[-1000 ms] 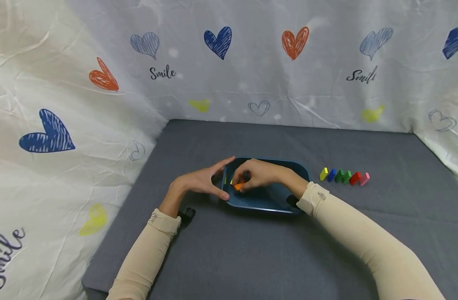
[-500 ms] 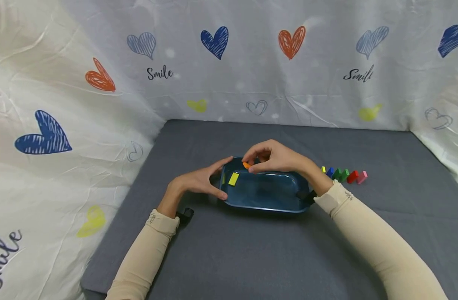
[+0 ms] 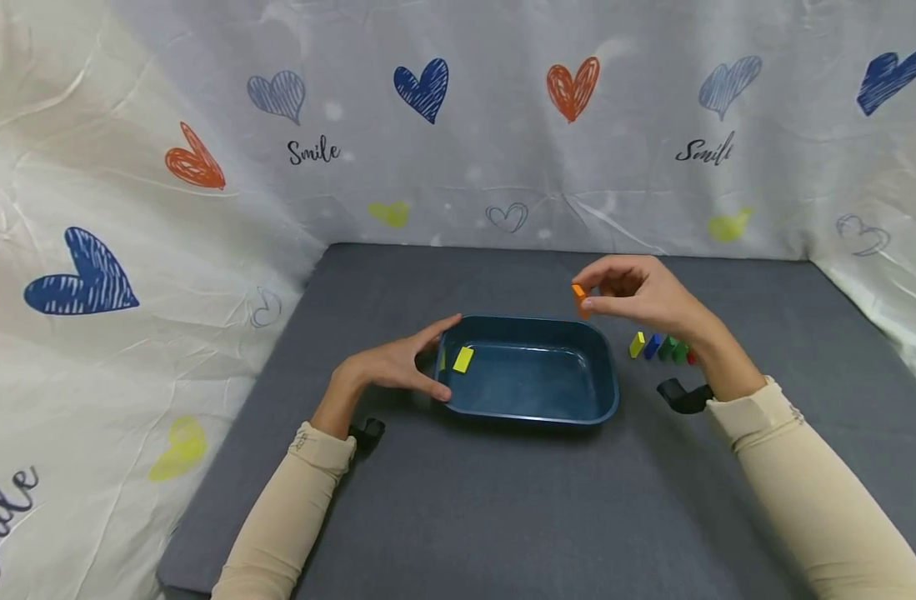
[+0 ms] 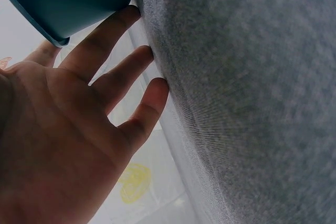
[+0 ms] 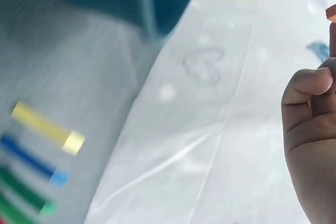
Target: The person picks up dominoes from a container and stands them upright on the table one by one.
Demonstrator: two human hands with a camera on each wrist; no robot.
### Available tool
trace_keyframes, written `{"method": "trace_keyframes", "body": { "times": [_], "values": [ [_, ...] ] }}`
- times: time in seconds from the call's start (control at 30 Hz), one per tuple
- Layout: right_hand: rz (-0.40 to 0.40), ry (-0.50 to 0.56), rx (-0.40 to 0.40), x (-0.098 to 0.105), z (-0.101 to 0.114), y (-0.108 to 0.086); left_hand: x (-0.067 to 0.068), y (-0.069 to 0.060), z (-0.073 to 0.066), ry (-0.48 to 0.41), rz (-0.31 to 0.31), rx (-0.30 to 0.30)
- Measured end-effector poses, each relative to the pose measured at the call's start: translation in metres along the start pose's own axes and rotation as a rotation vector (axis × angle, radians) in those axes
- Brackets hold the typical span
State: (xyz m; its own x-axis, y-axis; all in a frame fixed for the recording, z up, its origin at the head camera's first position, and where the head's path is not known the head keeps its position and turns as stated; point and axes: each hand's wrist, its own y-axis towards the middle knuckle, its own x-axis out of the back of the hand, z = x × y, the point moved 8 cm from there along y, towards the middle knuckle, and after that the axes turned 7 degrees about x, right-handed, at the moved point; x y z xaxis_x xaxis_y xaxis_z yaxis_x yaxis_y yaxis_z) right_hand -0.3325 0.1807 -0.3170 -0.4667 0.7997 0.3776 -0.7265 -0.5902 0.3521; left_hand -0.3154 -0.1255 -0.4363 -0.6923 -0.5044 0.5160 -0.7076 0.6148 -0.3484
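Between thumb and fingertips, my right hand (image 3: 645, 292) pinches an orange domino (image 3: 580, 300), raised behind the right part of a dark blue tray (image 3: 533, 417). The orange domino (image 5: 331, 13) just shows at the right wrist view's edge. My left hand (image 3: 397, 362) rests at the tray's left end, thumb and index finger spread against it; the left wrist view shows nearly straight fingers (image 4: 121, 80). Inside the tray, at the left, lies a yellow domino (image 3: 463, 360). Right of the tray stand a yellow domino (image 3: 637, 345), a blue domino (image 3: 653, 346), green ones and a partly hidden red one (image 3: 691, 357).
A grey cloth (image 3: 458, 517) covers the table. White curtains (image 3: 503, 125) printed with hearts hang behind it and along the left. A black strap piece (image 3: 683, 397) sticks out from the right wrist, close to the domino row.
My right hand has lifted the orange domino out of the tray and carried it right and back. That uncovered the yellow domino inside. The left hand stays on the tray.
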Motion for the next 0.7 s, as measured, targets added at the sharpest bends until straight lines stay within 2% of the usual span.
{"method": "trace_keyframes", "body": {
  "times": [0.23,0.4,0.53,0.7],
  "values": [
    [-0.136,-0.115,-0.081,0.042,-0.01,-0.045,0.0,0.003,0.003,-0.004,0.001,0.006],
    [-0.23,-0.144,-0.13,0.069,-0.017,-0.076,-0.001,0.003,0.002,-0.007,0.007,0.006],
    [-0.303,-0.104,-0.135,0.084,-0.023,-0.095,0.0,0.002,0.002,-0.003,-0.002,0.016],
    [-0.376,-0.002,-0.139,0.101,-0.032,-0.118,-0.001,0.001,0.002,0.002,-0.006,0.021]
  ]
}}
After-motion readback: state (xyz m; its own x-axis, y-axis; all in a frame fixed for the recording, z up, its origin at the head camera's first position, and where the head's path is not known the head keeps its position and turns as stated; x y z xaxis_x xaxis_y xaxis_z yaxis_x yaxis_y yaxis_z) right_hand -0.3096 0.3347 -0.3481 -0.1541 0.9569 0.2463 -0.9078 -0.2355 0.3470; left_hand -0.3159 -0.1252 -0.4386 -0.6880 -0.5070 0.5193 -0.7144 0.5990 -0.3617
